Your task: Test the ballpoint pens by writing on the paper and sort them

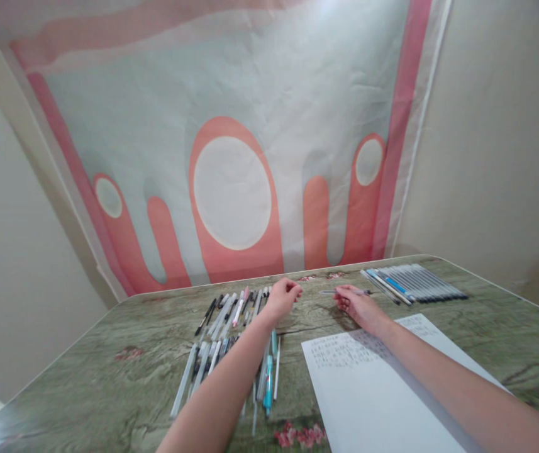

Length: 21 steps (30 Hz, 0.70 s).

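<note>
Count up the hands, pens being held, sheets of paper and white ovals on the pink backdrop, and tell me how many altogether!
Hands: 2, left hand and right hand
Held pen: 1, in the right hand
Visible paper sheet: 1
White ovals: 3
Total: 7
The loose pens overlap too much to count.

Seen clockwise around its middle, the greenish, wood-grained table (85, 377), printed with pink blossoms (300, 434) at six o'clock, bears a neat row of slim clear pens (420, 284) at two o'clock, with blue ones near that row's nine o'clock end. A white sheet of paper (368, 409) lies flat at four o'clock, small handwriting across its twelve o'clock part. Toward seven o'clock lies a turquoise pen (268, 385) just beside a slim pale stick (277, 372), while mixed pens lie in a lower cluster (200, 366) at eight o'clock and an upper cluster (226, 314), including a pink-and-white one, at ten.
</note>
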Available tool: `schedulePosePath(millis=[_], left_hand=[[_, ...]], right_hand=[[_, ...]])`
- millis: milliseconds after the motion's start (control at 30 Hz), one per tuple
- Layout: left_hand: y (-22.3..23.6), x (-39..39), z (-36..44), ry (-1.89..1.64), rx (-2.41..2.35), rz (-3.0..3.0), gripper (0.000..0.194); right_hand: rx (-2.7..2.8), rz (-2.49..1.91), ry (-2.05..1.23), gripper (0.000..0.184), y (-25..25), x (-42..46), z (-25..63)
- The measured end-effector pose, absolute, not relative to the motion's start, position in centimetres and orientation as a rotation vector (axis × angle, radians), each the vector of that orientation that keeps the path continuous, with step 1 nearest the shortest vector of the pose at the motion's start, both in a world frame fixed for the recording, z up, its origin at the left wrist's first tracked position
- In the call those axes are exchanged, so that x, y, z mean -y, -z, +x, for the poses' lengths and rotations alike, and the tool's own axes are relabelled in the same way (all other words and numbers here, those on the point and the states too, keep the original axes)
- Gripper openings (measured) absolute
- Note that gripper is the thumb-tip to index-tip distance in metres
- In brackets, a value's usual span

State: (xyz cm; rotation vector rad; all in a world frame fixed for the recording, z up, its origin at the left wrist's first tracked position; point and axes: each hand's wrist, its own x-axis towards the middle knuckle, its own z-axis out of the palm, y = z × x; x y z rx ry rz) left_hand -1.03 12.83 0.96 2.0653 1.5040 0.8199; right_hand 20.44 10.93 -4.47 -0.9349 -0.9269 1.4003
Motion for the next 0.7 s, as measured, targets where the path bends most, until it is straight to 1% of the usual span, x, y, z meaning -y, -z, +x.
schedulePosePath(millis=[33, 100, 167, 233, 333, 467, 700], left_hand=[[-0.6, -11.8, -0.6, -0.869, -1.452, 1.986, 0.021], [0.1, -10.0, -0.2, -1.066, -1.22, 1.483, 0.02], [0.4, -8.9, -0.1, -1.129, -1.063, 1.152, 0.025], [0.4, -8.3, -0.3, -1.154, -0.971, 0.974, 0.03], [0.2, -8.1, -0.6, -1.203, -0.893, 0.897, 0.033], [0.5, -7.9, -0.7, -1.249, -0.847, 0.894, 0.032], [2.2, -8.2, -0.6, -1.298, -0.874, 0.98, 0.03]], right_hand=[[0.917, -0.925, -1.41, 0.015, 4.4, -10.9, 20.4], [0.911, -0.905, -1.42, 0.017, 4.1, -10.7, 20.3], [0.914, -0.869, -1.439, 0.018, 3.7, -10.3, 20.0], [0.934, -0.82, -1.47, 0.018, 3.2, -9.6, 19.6], [0.963, -0.756, -1.532, 0.017, 2.6, -8.4, 18.8], [0.951, -0.689, -1.625, 0.015, 2.4, -7.3, 18.1], [0.928, -0.682, -1.644, 0.013, 3.7, -7.7, 17.9]])
